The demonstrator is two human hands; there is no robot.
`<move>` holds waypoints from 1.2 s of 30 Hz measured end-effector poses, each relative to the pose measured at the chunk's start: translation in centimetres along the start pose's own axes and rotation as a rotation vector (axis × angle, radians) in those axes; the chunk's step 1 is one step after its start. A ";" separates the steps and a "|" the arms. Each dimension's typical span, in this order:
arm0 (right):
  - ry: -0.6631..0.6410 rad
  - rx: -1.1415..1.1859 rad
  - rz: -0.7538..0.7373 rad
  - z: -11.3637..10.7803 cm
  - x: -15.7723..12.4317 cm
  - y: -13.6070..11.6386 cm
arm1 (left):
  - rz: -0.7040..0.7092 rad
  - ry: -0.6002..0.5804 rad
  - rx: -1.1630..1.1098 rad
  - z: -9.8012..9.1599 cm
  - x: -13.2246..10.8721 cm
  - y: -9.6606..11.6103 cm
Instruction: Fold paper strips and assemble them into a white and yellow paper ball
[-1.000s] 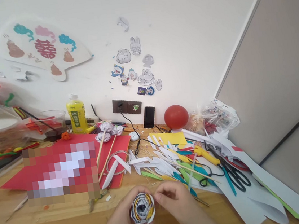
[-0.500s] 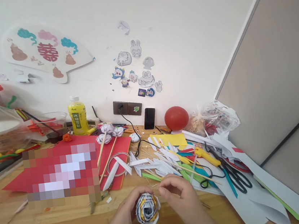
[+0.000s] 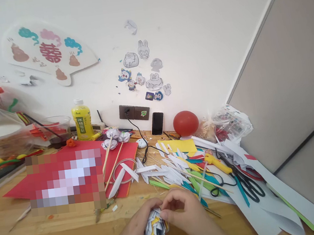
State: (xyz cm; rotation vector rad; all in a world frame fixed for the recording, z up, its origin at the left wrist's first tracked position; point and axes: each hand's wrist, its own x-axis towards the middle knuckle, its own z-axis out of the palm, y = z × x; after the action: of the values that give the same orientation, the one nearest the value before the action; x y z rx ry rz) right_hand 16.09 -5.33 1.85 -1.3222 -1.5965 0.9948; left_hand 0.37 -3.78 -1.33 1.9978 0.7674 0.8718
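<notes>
My left hand (image 3: 141,223) is wrapped around the left side of a round origami piece (image 3: 156,232) built from many folded white and yellow paper units in rings, with a dark hollow in it. My right hand (image 3: 182,209) is closed, thumb and index finger pinched at the piece's upper right edge. Exactly what lies between those fingertips is hidden. Just beyond the hands lies a heap of folded white paper strips (image 3: 169,173).
A yellow hot glue gun (image 3: 218,163) and black scissors (image 3: 249,186) lie to the right on white paper sheets (image 3: 267,214). Red card (image 3: 64,155) and paper flowers on sticks (image 3: 111,134) are left. A phone (image 3: 157,124), red balloon (image 3: 185,123) and yellow drink bottle (image 3: 82,121) stand along the wall.
My right hand has moved left, its fingertips now touching the origami piece instead of held apart from it. The piece has been tilted and lowered slightly in my left hand.
</notes>
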 end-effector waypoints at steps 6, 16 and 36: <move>-0.008 -0.015 0.010 0.1 0.0 0.2 | -0.064 -0.023 0.051 -0.1 0.0 0.2; 0.120 -0.494 -0.389 0.2 -0.2 0.0 | -0.086 -0.005 0.061 0.1 -0.2 -0.2; 0.211 -0.823 -0.631 0.9 -0.3 0.2 | -0.062 -0.006 0.117 -0.1 -0.4 -0.5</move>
State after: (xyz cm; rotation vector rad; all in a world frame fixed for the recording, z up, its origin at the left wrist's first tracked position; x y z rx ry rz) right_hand 15.33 -5.71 1.33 -1.2101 -2.1420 -0.2199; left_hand -0.05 -3.73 -1.84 2.0661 0.8900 0.8011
